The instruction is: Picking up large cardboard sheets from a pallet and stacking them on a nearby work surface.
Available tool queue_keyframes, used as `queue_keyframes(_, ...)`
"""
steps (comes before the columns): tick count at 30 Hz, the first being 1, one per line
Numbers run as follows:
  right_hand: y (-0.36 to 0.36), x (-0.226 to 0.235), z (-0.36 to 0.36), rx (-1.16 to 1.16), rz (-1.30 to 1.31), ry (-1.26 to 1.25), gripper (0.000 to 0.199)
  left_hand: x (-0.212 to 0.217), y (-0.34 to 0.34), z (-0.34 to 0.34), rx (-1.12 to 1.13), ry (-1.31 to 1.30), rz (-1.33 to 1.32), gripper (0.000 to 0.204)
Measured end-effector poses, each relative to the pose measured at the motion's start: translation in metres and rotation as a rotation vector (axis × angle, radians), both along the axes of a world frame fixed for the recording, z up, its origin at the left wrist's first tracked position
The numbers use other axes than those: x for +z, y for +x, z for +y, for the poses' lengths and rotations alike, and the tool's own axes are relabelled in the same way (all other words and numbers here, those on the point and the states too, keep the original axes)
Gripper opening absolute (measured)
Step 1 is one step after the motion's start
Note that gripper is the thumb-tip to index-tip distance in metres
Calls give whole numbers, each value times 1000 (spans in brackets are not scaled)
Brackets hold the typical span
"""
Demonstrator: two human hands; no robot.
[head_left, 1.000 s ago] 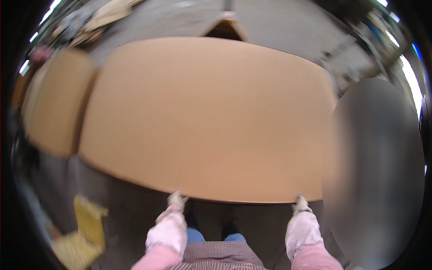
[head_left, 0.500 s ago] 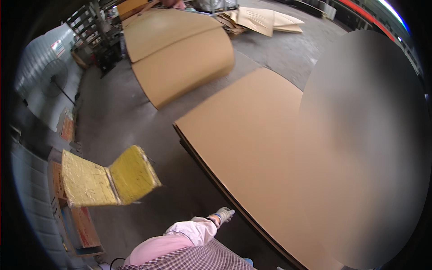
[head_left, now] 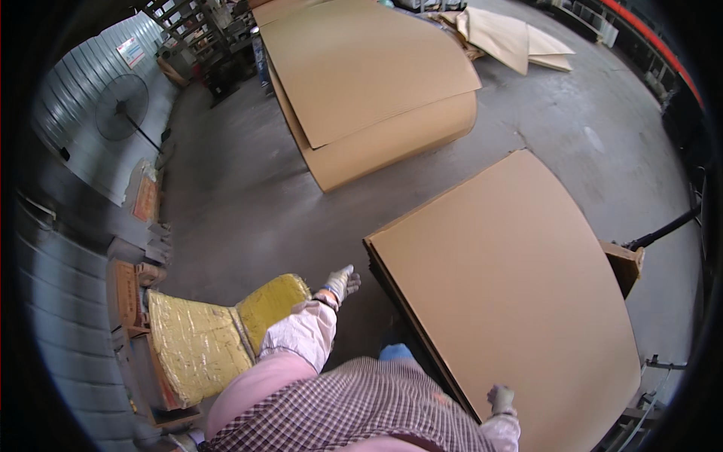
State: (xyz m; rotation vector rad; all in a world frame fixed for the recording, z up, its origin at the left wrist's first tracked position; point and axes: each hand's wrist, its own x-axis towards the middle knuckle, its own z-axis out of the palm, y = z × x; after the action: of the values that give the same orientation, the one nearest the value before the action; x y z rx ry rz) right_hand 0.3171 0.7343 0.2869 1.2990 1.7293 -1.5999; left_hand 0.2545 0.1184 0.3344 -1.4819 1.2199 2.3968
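A stack of large brown cardboard sheets (head_left: 512, 294) lies low in front of me, to the right. My left hand (head_left: 344, 283), in a pale work glove, is held out in the air left of the stack's near-left edge. Its fingers are apart and nothing is in them. My right hand (head_left: 501, 398), also gloved, is over the near edge of the stack. It is small in view, and neither its finger shape nor contact with the top sheet can be made out.
Another pile of cardboard (head_left: 369, 83), its near end curving downward, stands farther ahead. A yellow padded chair (head_left: 199, 343) is close on my left beside wooden boxes. A standing fan (head_left: 122, 107) is by the metal wall. Loose sheets (head_left: 497, 38) lie at the far right.
My view has shifted, and my left hand has moved away from the stack's edge. My right hand has come into view. The grey blur over the right side is gone.
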Motion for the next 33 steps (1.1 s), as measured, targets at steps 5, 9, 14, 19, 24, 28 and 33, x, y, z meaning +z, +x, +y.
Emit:
queue_keyframes(5, -119, -39, -83, 131, 20, -187, 9, 11, -24, -88, 111, -27, -20, 39)
queue_keyframes(9, -192, 27, -218, 331, 194, -93, 20, 33, -50, -151, 204, -86, -69, 42)
queue_keyframes(14, -216, 29, -261, 434, 240, -9, 25, 12, -105, -230, 218, -114, -75, 56)
queue_keyframes(19, -171, 20, -230, 163, -50, 124, 8, 0, -188, -319, 168, -230, -187, 83)
queue_keyframes(24, -106, 8, -253, -110, -255, 124, 11, -71, -301, -478, 93, -413, -240, 90)
queue_keyframes(28, -105, 51, -424, 40, -344, 140, 25, -96, -341, -515, 218, -546, -225, 88)
queue_keyframes(33, -154, 55, -564, 327, -204, 70, 27, -52, -371, -540, 179, 303, 28, 96)
